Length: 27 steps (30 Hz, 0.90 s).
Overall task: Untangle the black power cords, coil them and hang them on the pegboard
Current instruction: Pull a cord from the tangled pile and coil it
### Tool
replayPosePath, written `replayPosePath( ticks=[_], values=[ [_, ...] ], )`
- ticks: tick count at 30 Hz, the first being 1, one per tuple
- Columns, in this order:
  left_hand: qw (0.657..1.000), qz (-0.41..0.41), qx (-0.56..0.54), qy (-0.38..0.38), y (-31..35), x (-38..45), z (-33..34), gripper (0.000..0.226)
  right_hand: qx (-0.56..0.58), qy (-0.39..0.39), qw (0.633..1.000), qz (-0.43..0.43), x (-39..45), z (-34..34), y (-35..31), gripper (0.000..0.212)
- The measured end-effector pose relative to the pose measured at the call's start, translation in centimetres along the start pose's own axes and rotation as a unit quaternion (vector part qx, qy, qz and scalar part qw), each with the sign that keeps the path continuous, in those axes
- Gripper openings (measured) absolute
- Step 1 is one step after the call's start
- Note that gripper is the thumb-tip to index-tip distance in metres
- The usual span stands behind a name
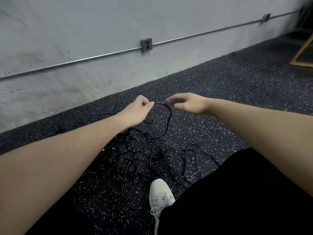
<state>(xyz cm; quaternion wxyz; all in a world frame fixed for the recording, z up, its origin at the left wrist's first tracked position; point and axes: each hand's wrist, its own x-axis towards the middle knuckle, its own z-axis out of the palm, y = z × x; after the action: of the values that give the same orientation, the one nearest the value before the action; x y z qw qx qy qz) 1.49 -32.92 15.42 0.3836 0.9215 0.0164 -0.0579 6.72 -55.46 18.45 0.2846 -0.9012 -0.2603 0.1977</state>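
Observation:
A tangle of thin black power cords (135, 160) lies on the speckled black floor in front of me. One thicker loop of black cord (166, 116) rises out of the pile. My left hand (137, 111) pinches the top of that loop between thumb and fingers. My right hand (186, 103) hovers just to the right of the loop's top, its fingers blurred and loosely spread near the cord; whether they touch it is unclear. No pegboard is in view.
A grey concrete wall (84, 31) runs along the far side, with a metal conduit and an outlet box (146, 45). A wooden frame (303, 53) leans at far right. My white shoe (160, 194) and black-trousered leg sit beside the cord pile.

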Motion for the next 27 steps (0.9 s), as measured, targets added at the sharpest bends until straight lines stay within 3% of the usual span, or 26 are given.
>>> replayPosePath(
  ticks=[4,8,12,16,20,24,27],
  values=[
    [0.996,-0.026,-0.091,0.001,1.4,0.1,0.9,0.036,0.022,-0.012,0.998,-0.052,0.6,0.9,-3.9,0.027],
    [0.977,-0.017,-0.197,-0.073,1.0,-0.4,1.3,0.066,-0.013,-0.025,0.997,-0.067,0.6,0.9,-4.3,0.018],
    [0.992,0.033,-0.068,-0.105,-0.2,-1.4,1.1,0.08,0.106,0.022,0.992,-0.071,-0.2,-0.6,-3.9,0.023],
    [0.989,0.037,0.093,-0.104,-4.4,-1.9,-0.7,0.043,0.236,0.07,0.966,-0.074,-0.8,-1.8,-2.9,0.041],
    [0.991,0.021,0.116,-0.068,-7.1,-1.7,-1.9,0.024,0.236,0.09,0.967,-0.036,-0.7,-1.8,-1.9,0.041],
    [0.992,0.034,0.105,-0.063,-6.5,-2.2,-2.0,0.024,0.169,0.108,0.98,-0.005,-0.1,-1.3,-1.0,0.007],
    [0.994,0.044,0.095,-0.038,-4.7,-2.2,-2.0,0.024,0.031,0.019,0.999,0.022,0.5,-0.5,-1.0,0.028]
  ],
)
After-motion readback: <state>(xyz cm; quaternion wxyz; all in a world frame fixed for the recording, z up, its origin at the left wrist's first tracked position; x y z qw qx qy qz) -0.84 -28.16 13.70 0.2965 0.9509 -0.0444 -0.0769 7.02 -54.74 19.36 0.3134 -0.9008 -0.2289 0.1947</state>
